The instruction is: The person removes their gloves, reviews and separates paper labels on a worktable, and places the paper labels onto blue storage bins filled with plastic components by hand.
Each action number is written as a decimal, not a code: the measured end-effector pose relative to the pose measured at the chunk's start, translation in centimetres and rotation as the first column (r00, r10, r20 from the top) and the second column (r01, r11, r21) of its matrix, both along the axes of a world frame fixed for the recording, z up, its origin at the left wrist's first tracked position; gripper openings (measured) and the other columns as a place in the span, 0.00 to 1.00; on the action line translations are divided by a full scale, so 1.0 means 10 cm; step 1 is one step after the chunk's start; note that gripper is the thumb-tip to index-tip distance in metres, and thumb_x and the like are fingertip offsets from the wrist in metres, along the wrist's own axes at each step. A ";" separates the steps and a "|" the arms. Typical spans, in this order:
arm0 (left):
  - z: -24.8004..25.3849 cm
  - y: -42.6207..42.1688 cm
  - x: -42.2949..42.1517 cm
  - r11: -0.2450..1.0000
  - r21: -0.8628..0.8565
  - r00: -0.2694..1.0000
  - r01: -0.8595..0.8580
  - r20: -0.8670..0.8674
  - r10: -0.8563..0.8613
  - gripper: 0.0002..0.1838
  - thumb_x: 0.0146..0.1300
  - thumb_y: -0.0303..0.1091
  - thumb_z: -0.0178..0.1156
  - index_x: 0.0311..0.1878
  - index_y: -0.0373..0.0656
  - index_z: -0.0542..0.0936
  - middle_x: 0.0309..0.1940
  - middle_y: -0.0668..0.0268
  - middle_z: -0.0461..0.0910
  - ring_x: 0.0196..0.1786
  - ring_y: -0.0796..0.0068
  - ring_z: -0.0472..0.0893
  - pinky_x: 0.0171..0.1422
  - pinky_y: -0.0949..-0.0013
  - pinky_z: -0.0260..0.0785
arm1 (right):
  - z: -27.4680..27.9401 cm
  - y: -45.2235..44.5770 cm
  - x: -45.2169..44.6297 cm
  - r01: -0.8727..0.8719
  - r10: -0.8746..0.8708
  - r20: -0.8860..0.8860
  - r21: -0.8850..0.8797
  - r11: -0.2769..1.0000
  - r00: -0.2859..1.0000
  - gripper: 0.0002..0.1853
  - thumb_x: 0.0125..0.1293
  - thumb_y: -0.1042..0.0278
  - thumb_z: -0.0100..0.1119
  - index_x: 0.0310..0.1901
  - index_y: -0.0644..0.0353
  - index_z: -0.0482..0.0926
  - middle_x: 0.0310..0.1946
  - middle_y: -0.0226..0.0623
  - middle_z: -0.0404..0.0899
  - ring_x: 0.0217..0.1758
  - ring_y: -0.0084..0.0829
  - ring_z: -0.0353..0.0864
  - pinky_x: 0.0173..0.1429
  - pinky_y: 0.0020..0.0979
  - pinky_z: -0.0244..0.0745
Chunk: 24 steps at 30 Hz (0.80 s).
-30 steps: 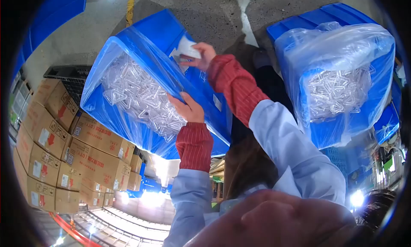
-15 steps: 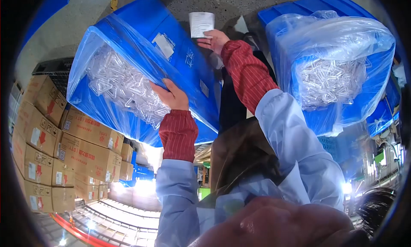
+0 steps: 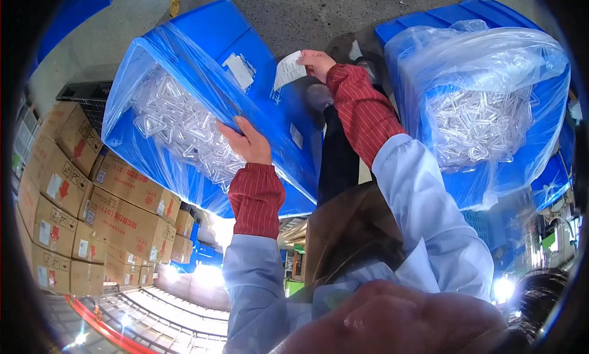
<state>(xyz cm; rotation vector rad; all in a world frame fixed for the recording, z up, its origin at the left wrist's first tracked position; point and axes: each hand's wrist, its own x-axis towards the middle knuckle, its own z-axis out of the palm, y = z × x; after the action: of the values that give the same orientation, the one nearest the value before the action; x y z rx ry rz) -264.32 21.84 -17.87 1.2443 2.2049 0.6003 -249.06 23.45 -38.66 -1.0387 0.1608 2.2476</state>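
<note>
My left hand [image 3: 251,144] is closed over the near side rim of the left blue bin [image 3: 230,31], its thumb and fingers on the clear plastic liner [image 3: 184,59]. Inside that bin lies a heap of small clear plastic pieces [image 3: 178,124], angular in shape. Between the fingertips of my right hand [image 3: 317,64] is a printed slip of paper [image 3: 289,71], held tilted in front of the bin's outer wall. The print is too small to read. A torn white label [image 3: 240,71] is stuck on that wall.
A second blue bin [image 3: 423,23] with a bunched liner [image 3: 497,53] stands on the right, holding similar clear pieces [image 3: 481,127]. Stacked cardboard boxes [image 3: 123,210] rise at the left beside a black pallet [image 3: 84,95]. My shoe [image 3: 319,97] is on the floor between the bins.
My right hand has drawn the slip slightly closer to my body, and the slip has turned to a slant. My left hand stays on the rim. The whole view has shifted slightly.
</note>
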 end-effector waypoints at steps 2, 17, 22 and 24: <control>0.00 -0.01 0.00 1.000 0.001 1.000 0.006 -0.003 -0.006 0.28 0.63 0.39 0.41 0.58 0.27 0.51 0.50 0.45 0.63 0.48 0.58 0.67 0.53 0.65 0.58 | 0.04 0.08 -0.09 0.049 -0.046 -0.094 0.031 0.998 0.995 0.10 0.52 0.75 0.51 0.38 0.61 0.74 0.35 0.32 0.76 0.39 0.25 0.75 0.47 0.27 0.67; -0.08 -0.05 -0.12 0.999 0.034 1.000 0.028 0.007 -0.028 0.27 0.63 0.38 0.42 0.58 0.28 0.52 0.52 0.47 0.62 0.52 0.59 0.65 0.57 0.68 0.54 | -0.09 0.33 -1.09 -0.036 0.003 0.171 0.189 0.981 0.985 0.13 0.47 0.71 0.58 0.36 0.63 0.74 0.31 0.36 0.77 0.33 0.27 0.76 0.40 0.27 0.71; -0.04 -0.01 -0.12 0.998 0.040 0.999 0.046 -0.007 -0.046 0.27 0.62 0.37 0.43 0.57 0.27 0.53 0.50 0.41 0.62 0.51 0.49 0.66 0.54 0.61 0.57 | 0.25 0.24 -1.25 -0.432 0.015 0.965 0.103 0.896 0.261 0.22 0.45 0.59 0.61 0.40 0.64 0.72 0.38 0.44 0.74 0.43 0.37 0.73 0.47 0.34 0.67; -0.09 -0.04 -0.15 0.996 0.060 0.998 0.065 -0.003 -0.065 0.26 0.62 0.37 0.42 0.57 0.28 0.53 0.51 0.45 0.63 0.52 0.54 0.66 0.55 0.64 0.56 | 0.60 0.30 -1.19 -0.531 -0.049 0.973 0.166 0.831 0.227 0.20 0.48 0.60 0.57 0.43 0.61 0.71 0.42 0.46 0.71 0.47 0.42 0.69 0.51 0.36 0.64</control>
<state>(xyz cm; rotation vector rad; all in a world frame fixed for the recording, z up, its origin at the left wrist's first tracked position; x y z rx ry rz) -265.86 21.43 -18.78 1.3419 2.1525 0.6447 -260.92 26.41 -32.66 -2.0332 -1.1527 1.2834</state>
